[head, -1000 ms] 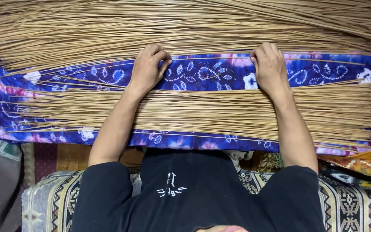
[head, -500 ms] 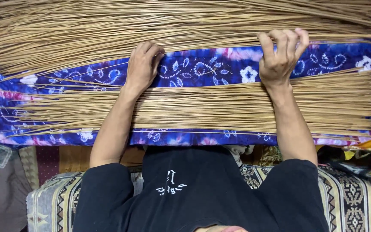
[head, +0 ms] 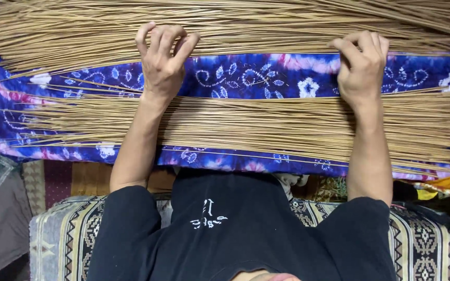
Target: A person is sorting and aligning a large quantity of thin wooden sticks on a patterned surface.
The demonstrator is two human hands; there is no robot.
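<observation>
L hand (head: 162,65) and R hand (head: 363,65) both reach out over the work, wrists crossing the near layer of sticks (head: 256,125), fingertips at the edge of the far pile of sticks (head: 246,23). L: fingers together, slightly bent, tips resting on the first few sticks of the far pile; nothing pinched that I can see. R: fingers curled tighter, knuckles up, tips hooked at the pile's front edge. Can't tell whether any sticks are caught under them.

Sticks are thin, tan, long, and lie crosswise. The far pile is thick and runs off the frame at the top and both sides. The near layer is flatter and spread along a blue-purple tie-dye cloth (head: 266,75), w/ a bare strip of cloth between the two lots. A few loose strays (head: 92,83) lie on that strip near the L hand.

Step in hand, by the look of it: both hands set at the far pile's edge to rake a portion across the bare strip toward the near layer.

A pull from here would need both hands moving evenly, tips kept behind the same sticks so they stay parallel and don't fan out or snap.

Below: black garment (head: 225,224) and a patterned woven cushion (head: 58,234).
</observation>
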